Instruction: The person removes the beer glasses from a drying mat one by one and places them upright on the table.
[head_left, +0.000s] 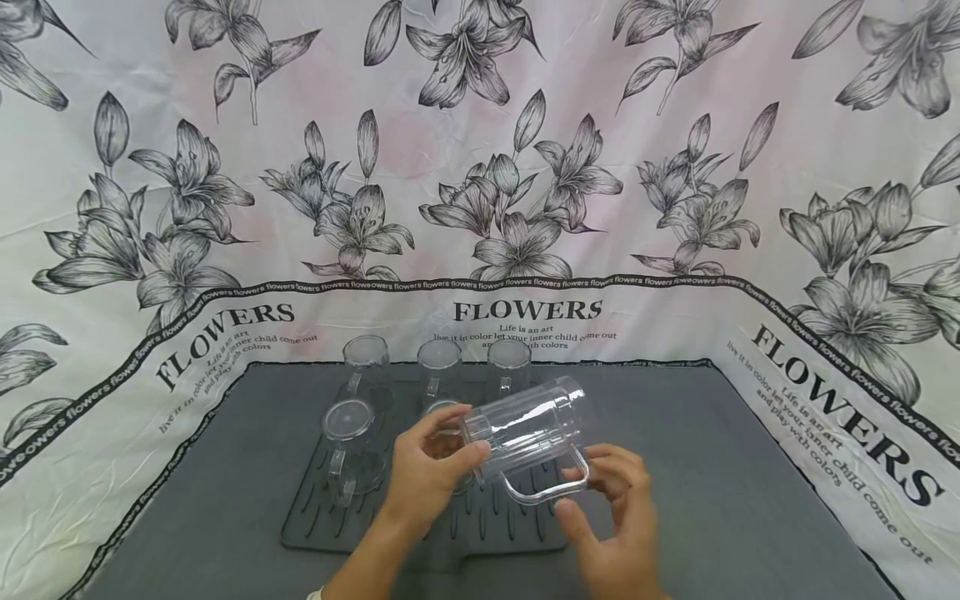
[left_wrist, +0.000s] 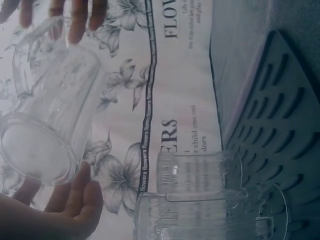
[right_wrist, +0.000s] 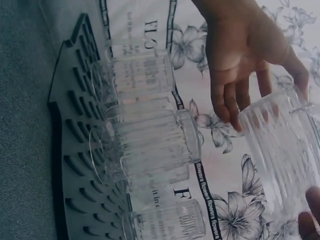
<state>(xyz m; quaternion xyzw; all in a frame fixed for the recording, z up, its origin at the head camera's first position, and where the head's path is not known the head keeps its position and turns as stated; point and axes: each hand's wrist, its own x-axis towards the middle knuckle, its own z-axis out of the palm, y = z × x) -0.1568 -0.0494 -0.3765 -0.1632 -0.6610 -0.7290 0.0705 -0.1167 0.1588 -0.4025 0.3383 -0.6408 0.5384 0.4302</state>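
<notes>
Item: tilted clear mug, my left hand gripping one end, my right hand curled round its handle.

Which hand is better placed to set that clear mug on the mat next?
Probably the left hand: it pinches one end of the clear mug, overlapping the dark mat in the head view. The right hand, by the handle, shows mostly past the mat's right edge.
</notes>
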